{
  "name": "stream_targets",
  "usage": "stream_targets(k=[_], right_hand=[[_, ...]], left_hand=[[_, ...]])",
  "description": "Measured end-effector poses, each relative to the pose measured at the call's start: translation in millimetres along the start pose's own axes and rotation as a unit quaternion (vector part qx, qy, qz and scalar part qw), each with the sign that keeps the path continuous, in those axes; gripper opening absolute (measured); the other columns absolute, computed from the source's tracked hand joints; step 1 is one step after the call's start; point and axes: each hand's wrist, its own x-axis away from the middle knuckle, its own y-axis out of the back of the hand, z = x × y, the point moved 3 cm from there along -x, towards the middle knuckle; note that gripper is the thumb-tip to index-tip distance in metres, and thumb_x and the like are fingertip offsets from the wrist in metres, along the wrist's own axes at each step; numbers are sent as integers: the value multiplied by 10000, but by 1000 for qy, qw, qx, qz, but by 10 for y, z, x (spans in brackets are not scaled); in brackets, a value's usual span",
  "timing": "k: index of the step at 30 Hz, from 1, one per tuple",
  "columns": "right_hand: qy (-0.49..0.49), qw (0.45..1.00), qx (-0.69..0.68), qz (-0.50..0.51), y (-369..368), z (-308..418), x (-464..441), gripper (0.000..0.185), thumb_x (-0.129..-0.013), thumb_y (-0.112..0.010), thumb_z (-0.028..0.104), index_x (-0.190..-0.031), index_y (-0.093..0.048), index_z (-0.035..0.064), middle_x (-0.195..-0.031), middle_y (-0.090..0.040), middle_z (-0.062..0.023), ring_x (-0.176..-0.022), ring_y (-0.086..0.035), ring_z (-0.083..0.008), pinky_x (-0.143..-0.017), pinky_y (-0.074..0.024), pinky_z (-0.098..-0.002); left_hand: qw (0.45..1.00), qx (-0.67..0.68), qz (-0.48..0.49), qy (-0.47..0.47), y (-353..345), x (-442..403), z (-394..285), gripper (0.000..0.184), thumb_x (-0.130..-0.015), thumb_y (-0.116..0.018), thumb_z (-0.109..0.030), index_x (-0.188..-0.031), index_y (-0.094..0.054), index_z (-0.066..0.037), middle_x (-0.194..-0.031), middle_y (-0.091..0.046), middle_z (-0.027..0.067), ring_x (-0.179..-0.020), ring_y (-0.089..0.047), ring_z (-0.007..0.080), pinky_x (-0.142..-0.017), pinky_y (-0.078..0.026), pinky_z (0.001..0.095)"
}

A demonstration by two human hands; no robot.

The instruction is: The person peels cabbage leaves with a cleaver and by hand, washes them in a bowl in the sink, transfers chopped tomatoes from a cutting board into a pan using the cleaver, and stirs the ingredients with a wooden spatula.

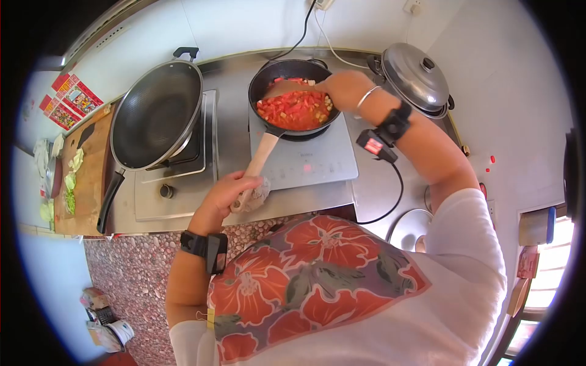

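A dark frying pan sits on the white induction cooker, holding chopped red tomatoes with small pale pieces among them. My left hand is closed round the pan's wooden handle, with a crumpled pale cloth beside the fingers. Over the pan's right rim, my right hand is closed on a brown spatula, whose flat blade reaches across the food. That hand is slightly blurred, and its grip is partly hidden.
Left of the cooker, a large wok rests on a gas stove, its black handle jutting forward. Chopped greens lie on a wooden board at far left. A lidded steel pot stands back right; a round metal lid lies nearer.
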Motion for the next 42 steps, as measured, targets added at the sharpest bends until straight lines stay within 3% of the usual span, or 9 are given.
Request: stream_targets(k=[7,20,26,29,32,34,36,40,42], right_hand=[[-27,994,-107,6,5,-476,235,478,-754,-472,4,-1177,-606,181,-987,-635,-167,-896,-588,-374,-779,-476,-410],[-86,986,-123,74,-658,-214,618,540,-778,-502,43,-1285,-498,226,-898,-609,-140,-858,-597,-342,-773,-483,-418],[-51,985,-127,-104,-548,-252,804,478,-769,-602,83,-1235,-521,149,-971,-602,-129,-907,-580,-331,-814,-473,-401],[23,938,-157,-309,-105,-25,1025,350,-771,-627,126,-1118,-587,104,-861,-630,-133,-784,-614,-316,-735,-489,-433],[-32,906,-368,-208,-128,278,1291,250,-784,-622,133,-1029,-628,83,-880,-639,-145,-769,-623,-314,-722,-497,-415],[-80,917,-390,-38,-444,549,1454,222,-793,-617,143,-1004,-646,79,-884,-644,-157,-763,-632,-315,-712,-505,-393],[-3,913,-408,19,-940,888,1523,271,-804,-617,170,-1062,-632,89,-842,-648,-162,-772,-637,-311,-718,-509,-376],[41,803,-595,17,-1065,1878,1290,523,-806,-638,249,-1281,-477,100,-1116,-590,-193,-925,-612,-339,-809,-486,-395],[42,809,-586,-27,-1144,2261,1160,556,-773,-659,220,-1274,-456,90,-1209,-530,-198,-1032,-558,-361,-875,-455,-393]], left_hand=[[1000,12,-7,-12,31,-25,48,436,-757,-725,-260,-1068,-599,19,-922,-643,58,-790,-627,136,-679,-502,264],[1000,0,-25,1,-37,26,-4,453,-768,-720,-278,-1080,-593,24,-903,-636,54,-778,-619,128,-674,-501,252],[997,81,-16,10,-31,70,-13,448,-843,-651,-340,-1079,-593,37,-940,-638,82,-828,-618,140,-732,-500,265],[992,108,-66,6,127,77,72,422,-884,-605,-338,-1073,-595,39,-963,-639,94,-844,-622,151,-755,-503,271],[990,93,-97,-30,422,105,312,388,-917,-557,-307,-1098,-586,35,-1006,-636,107,-887,-625,176,-790,-512,295],[991,102,-76,-37,538,79,497,367,-923,-549,-281,-1125,-571,24,-1014,-636,106,-902,-627,184,-798,-515,303],[991,132,-33,-13,570,66,694,354,-915,-565,-256,-1152,-550,7,-996,-636,94,-894,-632,180,-787,-514,297],[988,143,64,10,173,37,874,372,-961,-472,-223,-1261,-455,-2,-1187,-560,105,-1063,-568,200,-893,-481,341],[974,156,159,35,-16,125,822,407,-968,-454,-226,-1307,-405,-7,-1212,-545,107,-1101,-546,198,-919,-460,343]])
